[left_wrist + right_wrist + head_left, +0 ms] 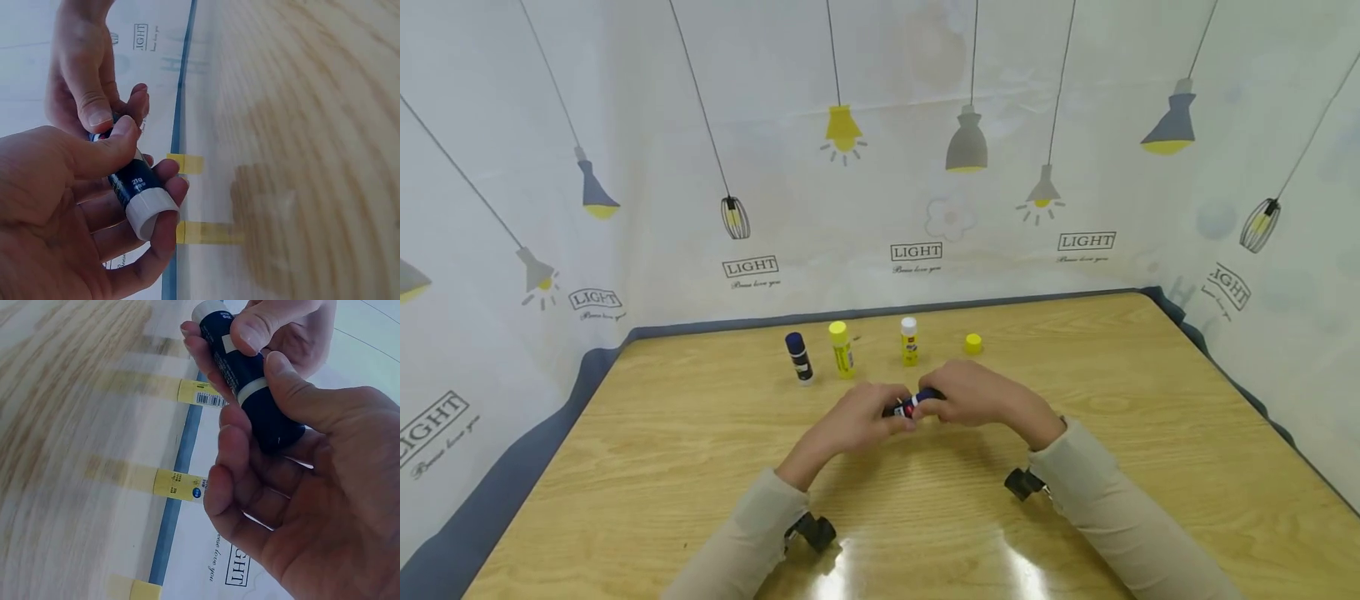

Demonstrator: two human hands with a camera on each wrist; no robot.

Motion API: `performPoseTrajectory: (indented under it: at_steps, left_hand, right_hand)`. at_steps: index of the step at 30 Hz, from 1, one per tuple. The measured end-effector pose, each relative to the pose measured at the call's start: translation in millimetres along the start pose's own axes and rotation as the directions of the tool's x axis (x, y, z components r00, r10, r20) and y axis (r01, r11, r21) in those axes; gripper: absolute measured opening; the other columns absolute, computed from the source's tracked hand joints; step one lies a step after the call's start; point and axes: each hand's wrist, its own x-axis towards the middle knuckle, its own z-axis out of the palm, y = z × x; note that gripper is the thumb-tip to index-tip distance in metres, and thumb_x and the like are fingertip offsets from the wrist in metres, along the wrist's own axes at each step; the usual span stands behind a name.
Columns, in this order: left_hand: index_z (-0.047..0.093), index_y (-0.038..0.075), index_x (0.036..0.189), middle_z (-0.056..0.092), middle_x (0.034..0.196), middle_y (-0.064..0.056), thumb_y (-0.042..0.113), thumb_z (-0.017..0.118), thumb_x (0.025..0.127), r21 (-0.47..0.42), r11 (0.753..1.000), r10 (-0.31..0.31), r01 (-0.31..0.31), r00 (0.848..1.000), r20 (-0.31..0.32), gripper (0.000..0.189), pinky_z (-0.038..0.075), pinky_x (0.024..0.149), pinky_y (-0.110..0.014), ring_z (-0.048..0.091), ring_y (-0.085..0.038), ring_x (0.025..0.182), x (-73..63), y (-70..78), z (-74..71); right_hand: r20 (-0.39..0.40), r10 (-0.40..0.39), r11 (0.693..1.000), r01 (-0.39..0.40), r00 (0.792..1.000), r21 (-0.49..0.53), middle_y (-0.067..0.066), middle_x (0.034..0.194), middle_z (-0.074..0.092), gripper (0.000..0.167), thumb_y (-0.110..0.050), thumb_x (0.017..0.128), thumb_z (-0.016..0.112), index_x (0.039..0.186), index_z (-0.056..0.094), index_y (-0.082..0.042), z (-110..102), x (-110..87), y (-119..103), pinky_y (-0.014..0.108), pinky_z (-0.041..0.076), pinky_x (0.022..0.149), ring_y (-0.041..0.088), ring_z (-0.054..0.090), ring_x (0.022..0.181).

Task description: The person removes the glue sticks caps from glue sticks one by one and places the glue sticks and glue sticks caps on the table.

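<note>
Both hands hold one dark blue glue stick (910, 406) above the table. The left hand (865, 415) grips its body near the white base, as the left wrist view shows. The right hand (973, 392) pinches the dark blue cap end, with a white band visible between cap and body in the right wrist view. Behind the hands stand another dark blue glue stick (800, 358), a yellow glue stick with a yellow cap (842, 350) and a yellow glue stick with a white cap (909, 342), all upright.
A small yellow cap (973, 344) sits on the wooden table (700, 467) to the right of the standing sticks. A curtain printed with lamps (865, 208) hangs along the table's back and sides. Wrist-worn camera mounts (811, 532) stick out below the sleeves.
</note>
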Motion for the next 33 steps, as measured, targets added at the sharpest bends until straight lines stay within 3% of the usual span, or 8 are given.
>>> performPoseTrajectory:
  at_steps: [5,12,16,21,24,28,31,33]
  left_hand:
    - [0.071,0.016,0.107,0.066,0.081,0.004,0.029,0.072,0.099,-0.008,1.0,-0.012,0.012,1.0,0.025,0.015,0.038,0.058,-0.023,0.049,-0.007,0.064,-1.1,0.5,-2.3]
    - [0.07,0.017,0.113,0.073,0.097,0.001,0.031,0.073,0.098,0.048,0.997,-0.059,0.059,0.998,-0.007,0.02,0.046,0.066,-0.028,0.059,-0.01,0.077,0.5,4.8,-6.0]
    - [0.067,0.013,0.112,0.071,0.095,0.0,0.027,0.071,0.099,0.006,0.999,-0.052,0.052,0.998,-0.026,0.019,0.046,0.064,-0.026,0.057,-0.011,0.075,0.6,10.6,-6.0]
    - [0.06,0.012,0.125,0.06,0.081,0.001,0.028,0.056,0.106,-0.091,0.995,-0.046,0.046,0.999,0.01,0.024,0.039,0.057,-0.025,0.047,-0.009,0.061,-1.5,14.7,-2.6]
    - [0.062,0.013,0.127,0.054,0.073,0.002,0.032,0.055,0.106,-0.124,0.989,-0.091,0.083,0.994,-0.054,0.029,0.036,0.054,-0.026,0.042,-0.009,0.055,-3.1,19.6,-1.4]
    - [0.068,0.01,0.123,0.058,0.07,0.004,0.035,0.064,0.102,-0.05,0.995,-0.096,0.088,0.975,-0.2,0.033,0.038,0.052,-0.024,0.045,-0.007,0.053,-4.0,25.7,1.8]
    - [0.072,0.01,0.106,0.057,0.064,0.007,0.033,0.066,0.1,0.001,0.996,-0.09,0.095,0.951,-0.296,0.024,0.036,0.049,-0.023,0.044,-0.005,0.049,-4.4,29.5,4.0]
    - [0.067,0.011,0.084,0.049,0.058,0.007,0.029,0.065,0.1,-0.04,0.995,-0.094,0.086,0.941,-0.324,0.024,0.032,0.046,-0.022,0.038,-0.006,0.046,-4.9,31.8,3.9]
  right_hand:
    - [-0.016,-0.033,0.999,0.033,0.999,-0.013,-0.007,0.07,0.055,0.029,-0.038,0.103,0.062,0.087,0.065,-0.014,1.4,-0.8,0.6,0.021,0.037,0.057,0.005,0.044,0.059]
    - [-0.037,0.046,0.996,-0.043,0.998,0.073,-0.007,0.068,0.056,0.034,-0.039,0.107,0.057,0.096,0.069,-0.01,3.8,-1.2,1.6,0.025,0.042,0.059,0.006,0.05,0.059]
    - [-0.084,0.071,0.987,-0.058,0.994,0.147,-0.004,0.066,0.061,0.033,-0.043,0.105,0.058,0.094,0.07,-0.014,2.9,-1.9,2.5,0.027,0.045,0.057,0.009,0.056,0.056]
    - [-0.134,0.101,0.971,-0.069,0.986,0.229,-0.003,0.066,0.061,0.041,-0.051,0.105,0.056,0.083,0.064,-0.017,0.9,-1.9,-1.0,0.028,0.045,0.056,0.012,0.057,0.055]
    - [-0.188,0.151,0.962,-0.1,0.971,0.255,-0.002,0.06,0.059,0.052,-0.057,0.104,0.052,0.076,0.063,-0.015,0.4,-0.7,-8.4,0.03,0.044,0.055,0.015,0.055,0.052]
    - [-0.285,0.236,0.958,-0.173,0.929,0.229,-0.004,0.053,0.053,0.062,-0.062,0.104,0.047,0.063,0.062,-0.018,2.2,1.4,-23.0,0.03,0.04,0.05,0.015,0.05,0.047]
    - [-0.356,0.261,0.956,-0.188,0.897,0.226,-0.007,0.049,0.041,0.063,-0.057,0.105,0.047,0.054,0.052,-0.021,4.0,2.5,-33.2,0.027,0.031,0.047,0.012,0.039,0.044]
    - [-0.415,0.224,0.966,-0.144,0.882,0.216,-0.008,0.048,0.032,0.063,-0.05,0.106,0.05,0.051,0.045,-0.02,4.5,2.9,-37.9,0.025,0.025,0.046,0.011,0.03,0.043]
